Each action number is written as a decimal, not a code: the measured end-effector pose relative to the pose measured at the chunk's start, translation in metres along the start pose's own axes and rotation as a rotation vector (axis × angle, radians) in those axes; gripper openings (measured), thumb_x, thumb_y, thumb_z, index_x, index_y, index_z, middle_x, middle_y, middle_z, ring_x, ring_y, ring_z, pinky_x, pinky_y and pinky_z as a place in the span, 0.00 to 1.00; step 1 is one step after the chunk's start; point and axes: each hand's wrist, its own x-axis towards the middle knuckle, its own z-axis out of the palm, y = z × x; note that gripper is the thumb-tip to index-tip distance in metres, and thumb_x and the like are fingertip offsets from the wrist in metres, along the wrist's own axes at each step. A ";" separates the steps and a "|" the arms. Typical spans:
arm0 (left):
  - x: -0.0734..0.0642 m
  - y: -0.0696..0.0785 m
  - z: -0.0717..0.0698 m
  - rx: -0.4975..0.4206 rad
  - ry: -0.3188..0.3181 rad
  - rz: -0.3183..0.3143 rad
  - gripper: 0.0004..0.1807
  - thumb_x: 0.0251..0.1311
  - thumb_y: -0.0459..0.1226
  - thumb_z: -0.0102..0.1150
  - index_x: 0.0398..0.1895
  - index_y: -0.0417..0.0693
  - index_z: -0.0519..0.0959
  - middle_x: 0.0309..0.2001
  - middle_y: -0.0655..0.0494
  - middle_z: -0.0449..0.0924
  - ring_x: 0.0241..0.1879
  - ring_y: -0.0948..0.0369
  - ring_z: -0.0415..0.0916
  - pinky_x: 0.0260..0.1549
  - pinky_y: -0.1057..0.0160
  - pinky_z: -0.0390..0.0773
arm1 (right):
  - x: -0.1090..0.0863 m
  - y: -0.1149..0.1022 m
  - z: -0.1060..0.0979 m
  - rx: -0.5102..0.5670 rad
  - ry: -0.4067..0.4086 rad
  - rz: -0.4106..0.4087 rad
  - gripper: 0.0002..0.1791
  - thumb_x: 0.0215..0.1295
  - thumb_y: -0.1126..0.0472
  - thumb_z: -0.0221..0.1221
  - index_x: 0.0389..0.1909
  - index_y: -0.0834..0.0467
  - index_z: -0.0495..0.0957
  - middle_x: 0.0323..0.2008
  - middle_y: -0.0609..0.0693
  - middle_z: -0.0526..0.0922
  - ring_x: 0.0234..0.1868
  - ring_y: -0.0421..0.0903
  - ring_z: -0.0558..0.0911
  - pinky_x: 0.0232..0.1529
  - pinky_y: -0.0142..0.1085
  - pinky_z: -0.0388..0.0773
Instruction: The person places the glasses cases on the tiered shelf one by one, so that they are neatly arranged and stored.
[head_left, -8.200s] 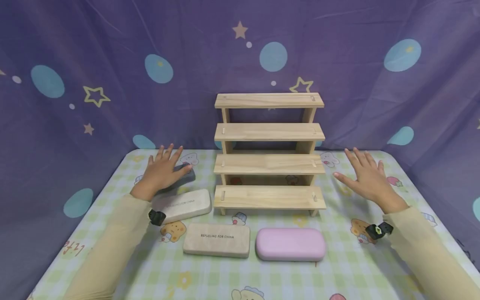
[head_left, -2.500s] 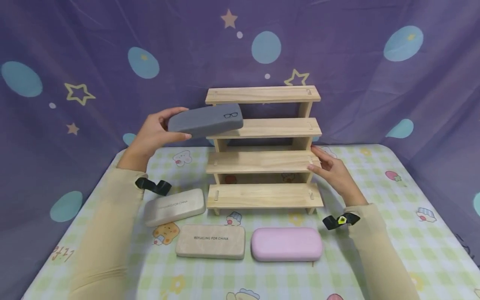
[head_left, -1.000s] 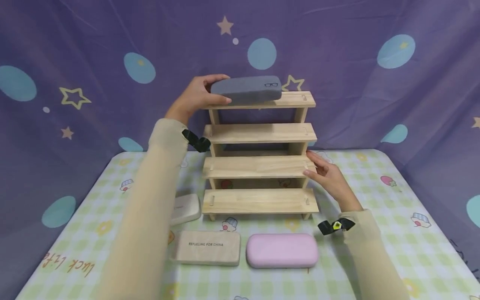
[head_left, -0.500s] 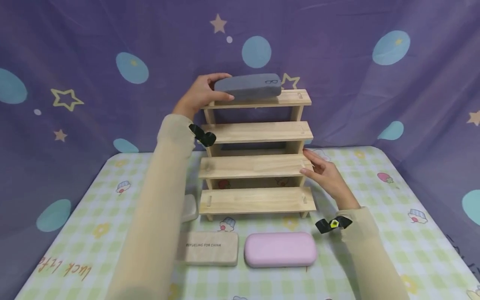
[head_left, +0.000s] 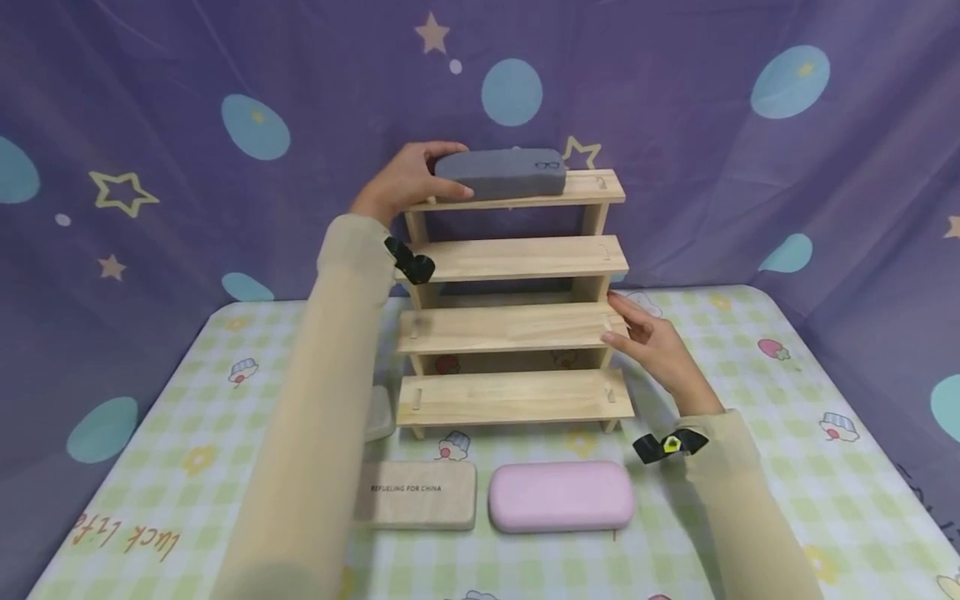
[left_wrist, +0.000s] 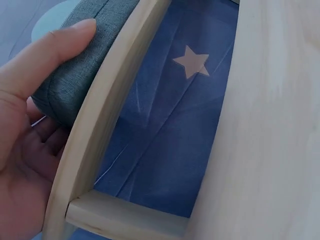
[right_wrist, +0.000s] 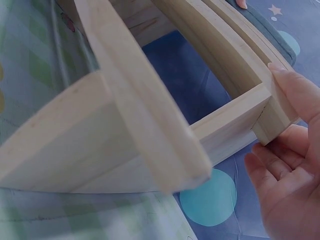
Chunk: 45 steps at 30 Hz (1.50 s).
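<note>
A blue-grey glasses case (head_left: 501, 173) with a small spectacles print lies along the top step of the wooden tiered display shelf (head_left: 510, 327). My left hand (head_left: 411, 177) holds the case's left end, thumb in front and fingers behind. Close up in the left wrist view, the thumb lies on the case's fabric (left_wrist: 90, 55) just beside the board. At the shelf's right side, my right hand (head_left: 658, 348) grips the end of the second step from the bottom. The right wrist view shows its thumb on top of the board and the fingers beneath.
In front of the shelf lie a beige case (head_left: 420, 496) with lettering and a pink case (head_left: 561, 497). A pale case (head_left: 379, 414) is mostly hidden behind my left sleeve (head_left: 307, 417). A purple curtain (head_left: 675, 167) hangs directly behind the shelf.
My left hand picked up the blue-grey case from the table's left side, carried it up and right, and lowered it onto the top step. My right hand moved in to grip the shelf.
</note>
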 end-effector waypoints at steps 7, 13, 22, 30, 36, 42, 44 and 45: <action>0.000 0.003 0.000 0.079 -0.052 -0.016 0.47 0.53 0.43 0.68 0.74 0.60 0.53 0.69 0.55 0.60 0.61 0.61 0.63 0.60 0.61 0.64 | -0.003 -0.001 -0.001 -0.004 -0.003 0.013 0.35 0.65 0.60 0.59 0.70 0.60 0.57 0.72 0.56 0.54 0.72 0.50 0.51 0.62 0.19 0.54; -0.002 0.006 -0.001 0.098 -0.075 -0.020 0.47 0.54 0.44 0.67 0.74 0.59 0.51 0.71 0.57 0.55 0.63 0.62 0.60 0.61 0.61 0.62 | -0.003 0.000 -0.001 0.010 0.001 0.002 0.35 0.65 0.61 0.59 0.70 0.62 0.57 0.71 0.58 0.54 0.72 0.51 0.51 0.60 0.17 0.54; -0.007 0.005 -0.001 0.040 -0.063 -0.034 0.49 0.52 0.41 0.69 0.74 0.61 0.50 0.72 0.59 0.52 0.65 0.62 0.57 0.63 0.61 0.60 | -0.003 0.001 0.002 0.031 -0.002 0.006 0.35 0.65 0.63 0.59 0.70 0.63 0.57 0.71 0.58 0.54 0.73 0.50 0.50 0.68 0.34 0.50; -0.028 -0.009 -0.014 -0.115 -0.003 0.004 0.49 0.53 0.37 0.68 0.74 0.58 0.50 0.73 0.63 0.49 0.71 0.63 0.48 0.67 0.61 0.54 | -0.003 0.003 0.001 0.023 -0.005 0.004 0.35 0.65 0.62 0.59 0.70 0.62 0.56 0.72 0.58 0.53 0.73 0.50 0.50 0.69 0.38 0.50; -0.055 -0.017 -0.019 -0.227 0.134 0.121 0.45 0.52 0.30 0.67 0.73 0.51 0.56 0.72 0.58 0.55 0.70 0.63 0.52 0.66 0.67 0.54 | -0.004 0.003 0.002 0.031 -0.008 0.018 0.35 0.65 0.61 0.59 0.70 0.61 0.57 0.72 0.56 0.54 0.73 0.49 0.50 0.63 0.20 0.52; -0.084 -0.032 -0.006 -0.267 0.188 0.260 0.42 0.51 0.24 0.64 0.71 0.42 0.58 0.70 0.49 0.59 0.69 0.60 0.56 0.64 0.67 0.57 | -0.004 0.003 0.000 0.031 -0.009 0.023 0.35 0.65 0.61 0.59 0.70 0.61 0.56 0.72 0.57 0.53 0.73 0.50 0.50 0.61 0.17 0.53; -0.094 -0.039 -0.001 -0.279 0.190 0.287 0.42 0.50 0.23 0.64 0.70 0.39 0.59 0.69 0.47 0.60 0.69 0.59 0.57 0.64 0.67 0.58 | -0.004 0.004 0.001 0.049 -0.008 0.017 0.35 0.65 0.61 0.59 0.70 0.61 0.56 0.72 0.58 0.53 0.73 0.50 0.50 0.61 0.18 0.53; -0.100 -0.042 0.001 -0.278 0.187 0.295 0.42 0.50 0.22 0.64 0.70 0.38 0.59 0.69 0.46 0.61 0.68 0.58 0.57 0.64 0.66 0.59 | -0.003 0.004 0.001 0.057 -0.010 0.010 0.35 0.65 0.62 0.59 0.70 0.62 0.56 0.72 0.58 0.52 0.73 0.51 0.49 0.62 0.19 0.53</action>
